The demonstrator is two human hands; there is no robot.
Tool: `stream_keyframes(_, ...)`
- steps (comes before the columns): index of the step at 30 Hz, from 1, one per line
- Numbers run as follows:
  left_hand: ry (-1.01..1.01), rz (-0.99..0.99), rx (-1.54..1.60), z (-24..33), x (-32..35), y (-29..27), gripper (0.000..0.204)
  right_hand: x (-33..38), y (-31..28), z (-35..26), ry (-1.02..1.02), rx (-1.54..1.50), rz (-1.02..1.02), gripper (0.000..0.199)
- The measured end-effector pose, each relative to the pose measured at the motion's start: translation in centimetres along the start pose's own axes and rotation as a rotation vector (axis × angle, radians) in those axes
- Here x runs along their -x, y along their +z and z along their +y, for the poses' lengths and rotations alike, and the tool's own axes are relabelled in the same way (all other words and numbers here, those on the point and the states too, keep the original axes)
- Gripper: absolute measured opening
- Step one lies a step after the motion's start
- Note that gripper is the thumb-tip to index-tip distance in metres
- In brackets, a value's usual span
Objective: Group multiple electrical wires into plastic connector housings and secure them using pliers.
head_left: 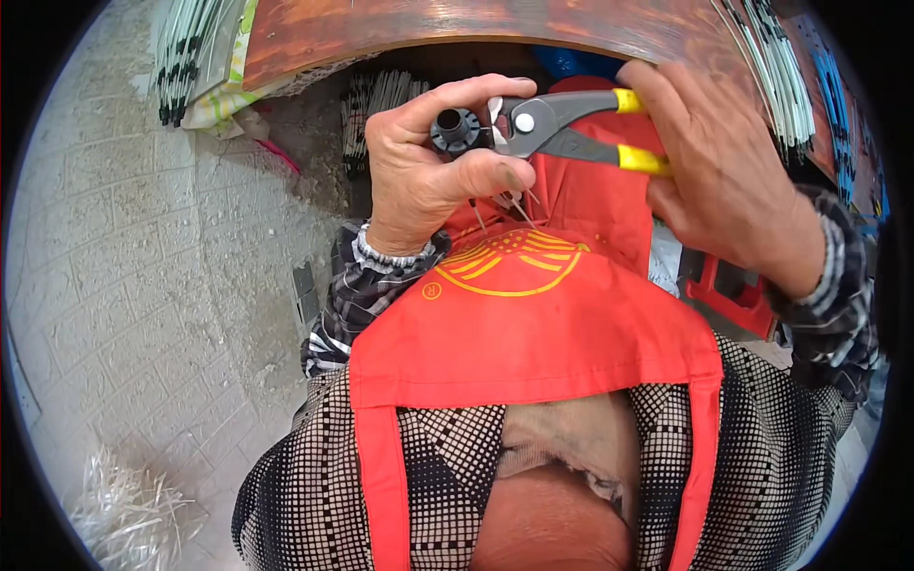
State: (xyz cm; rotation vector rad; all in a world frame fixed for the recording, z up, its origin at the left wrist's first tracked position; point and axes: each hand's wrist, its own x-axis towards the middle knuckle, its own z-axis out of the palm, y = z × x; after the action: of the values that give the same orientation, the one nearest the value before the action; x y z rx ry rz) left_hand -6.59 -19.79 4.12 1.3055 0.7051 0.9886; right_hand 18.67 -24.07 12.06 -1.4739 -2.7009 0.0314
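Left hand [419,167] curled around a small black spool [455,130], thumb and forefinger pinching it; most of the spool is hidden by the fingers, its round end facing the camera. Right hand [728,157] closed on the 2 yellow handles of the pliers [562,128], whose long axis runs roughly level, nose pointing left and meeting the spool. Thin wires [514,205] below the left thumb are hard to make out. Both hands sit above a red apron [533,324], under a wooden table edge [476,24].
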Motion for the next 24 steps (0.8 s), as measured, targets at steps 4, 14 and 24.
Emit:
stream_keyframes(4, 0.077, -0.021, -0.068, -0.6, -0.5, -0.2, 0.07, -1.0, 1.3, 0.0, -0.001, 0.214, 0.296, 0.058)
stream_keyframes(14, -0.049, 0.168, 0.169, 0.0, -0.5, 1.3, 0.102, -2.3, 1.7, 1.1, -0.014, 0.23, 0.267, 0.027)
stream_keyframes(24, -0.039, 0.213, 0.161, 0.3, -0.5, 2.2, 0.101, -2.8, 2.8, 1.3, 0.027, 0.162, 0.334, 0.027)
